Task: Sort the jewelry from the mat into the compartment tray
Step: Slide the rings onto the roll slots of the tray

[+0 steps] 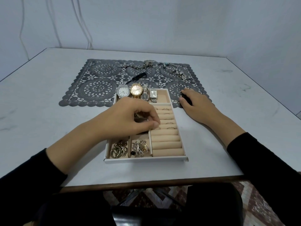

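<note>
Your left hand [130, 116] sits over the middle of the tray [146, 159], its fingers curled in and the thumb and fingertips pinched together at the left end of the ring rolls [166, 137]; whether they hold a ring there is too small to tell. Your right hand [194, 106] rests on the near right corner of the mat [97, 88], just beside the tray, fingers bent down over something dark that may be only shadow, so you cannot tell what, if anything, it grips. The tray stands on the table [228, 144] with its far end lying on the mat's near edge. Four watches [136, 90] lie side by side in the tray's far compartment, with bare space to their right. Several rings [170, 127] stand in the slots between the far rolls, while the near rolls hold none. At the near left, one compartment holds gold hoops [118, 150] and the one beside it a tangle of silver pieces [140, 148]. Still on the mat, chains [143, 66] and bracelets [172, 67] lie along the far edge, with a pearl piece [183, 75] toward the right, a few rings at the far left corner [92, 70], and a thin black item [138, 76] near the middle.
</note>
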The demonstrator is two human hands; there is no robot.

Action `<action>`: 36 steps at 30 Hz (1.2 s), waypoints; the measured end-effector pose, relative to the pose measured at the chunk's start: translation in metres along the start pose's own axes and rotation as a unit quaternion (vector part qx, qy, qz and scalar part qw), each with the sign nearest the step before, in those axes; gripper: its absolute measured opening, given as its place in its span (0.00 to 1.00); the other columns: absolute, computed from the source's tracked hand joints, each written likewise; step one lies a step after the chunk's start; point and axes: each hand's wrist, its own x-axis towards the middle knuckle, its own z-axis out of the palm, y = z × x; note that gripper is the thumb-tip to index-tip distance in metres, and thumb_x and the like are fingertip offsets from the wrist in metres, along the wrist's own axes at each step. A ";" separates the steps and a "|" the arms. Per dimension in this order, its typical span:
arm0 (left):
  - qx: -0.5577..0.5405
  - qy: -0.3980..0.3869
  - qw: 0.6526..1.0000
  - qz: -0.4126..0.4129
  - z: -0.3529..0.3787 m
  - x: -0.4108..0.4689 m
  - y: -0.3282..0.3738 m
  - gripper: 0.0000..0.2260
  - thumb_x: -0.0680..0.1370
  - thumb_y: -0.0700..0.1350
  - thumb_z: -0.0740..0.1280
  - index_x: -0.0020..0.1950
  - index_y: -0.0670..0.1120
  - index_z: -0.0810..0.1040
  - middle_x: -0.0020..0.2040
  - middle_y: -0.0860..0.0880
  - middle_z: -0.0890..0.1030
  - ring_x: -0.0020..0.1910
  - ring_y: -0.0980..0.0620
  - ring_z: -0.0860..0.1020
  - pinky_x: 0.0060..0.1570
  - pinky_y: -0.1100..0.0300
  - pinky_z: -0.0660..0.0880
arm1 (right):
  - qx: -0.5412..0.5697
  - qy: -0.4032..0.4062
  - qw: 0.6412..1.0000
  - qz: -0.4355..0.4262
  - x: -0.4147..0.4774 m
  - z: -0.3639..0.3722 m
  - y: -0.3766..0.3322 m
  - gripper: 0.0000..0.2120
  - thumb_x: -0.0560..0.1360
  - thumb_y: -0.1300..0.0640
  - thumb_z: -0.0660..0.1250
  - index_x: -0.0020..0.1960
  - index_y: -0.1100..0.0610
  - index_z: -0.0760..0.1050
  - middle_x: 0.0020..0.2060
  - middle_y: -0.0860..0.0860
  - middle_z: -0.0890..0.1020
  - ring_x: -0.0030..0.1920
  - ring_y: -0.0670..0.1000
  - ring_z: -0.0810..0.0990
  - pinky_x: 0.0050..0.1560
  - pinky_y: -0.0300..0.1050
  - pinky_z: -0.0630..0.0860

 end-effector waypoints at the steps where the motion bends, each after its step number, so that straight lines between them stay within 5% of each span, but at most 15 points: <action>1: -0.004 -0.001 1.000 -0.006 0.000 0.000 0.000 0.04 0.74 0.47 0.75 0.47 0.50 0.85 0.42 0.57 0.84 0.46 0.57 0.82 0.48 0.56 0.79 | 0.000 0.000 1.000 0.000 0.000 0.000 0.000 0.18 0.82 0.53 0.55 0.64 0.64 0.71 0.64 0.58 0.74 0.64 0.56 0.70 0.57 0.44 0.63; 17: -0.075 0.024 0.994 -0.078 -0.002 0.001 0.004 0.04 0.71 0.44 0.77 0.44 0.48 0.85 0.42 0.52 0.85 0.44 0.56 0.83 0.47 0.62 0.80 | 0.014 0.014 1.000 -0.006 0.002 0.001 0.003 0.19 0.82 0.52 0.56 0.70 0.58 0.67 0.68 0.54 0.72 0.67 0.53 0.68 0.58 0.37 0.60; 27: -0.014 0.238 0.965 -0.109 -0.032 0.004 -0.042 0.05 0.79 0.44 0.67 0.53 0.51 0.80 0.44 0.58 0.81 0.41 0.63 0.79 0.42 0.67 0.77 | 0.051 0.068 0.996 0.012 0.011 -0.003 0.008 0.15 0.80 0.52 0.61 0.61 0.60 0.76 0.56 0.55 0.80 0.58 0.54 0.76 0.59 0.45 0.69; 31: 0.051 0.266 0.950 -0.153 -0.044 0.009 -0.071 0.08 0.81 0.45 0.63 0.59 0.50 0.78 0.52 0.54 0.80 0.50 0.62 0.76 0.50 0.64 0.71 | 0.048 0.075 0.996 0.006 0.025 0.001 0.012 0.17 0.79 0.52 0.62 0.65 0.58 0.74 0.59 0.53 0.79 0.61 0.53 0.75 0.59 0.42 0.67; 36: 0.198 0.189 0.931 -0.244 -0.066 0.014 -0.126 0.16 0.82 0.48 0.59 0.68 0.45 0.74 0.67 0.44 0.75 0.66 0.45 0.72 0.63 0.54 0.66 | 0.018 0.056 0.998 0.011 0.048 0.009 0.013 0.17 0.79 0.53 0.60 0.63 0.61 0.72 0.59 0.55 0.77 0.62 0.56 0.73 0.61 0.47 0.68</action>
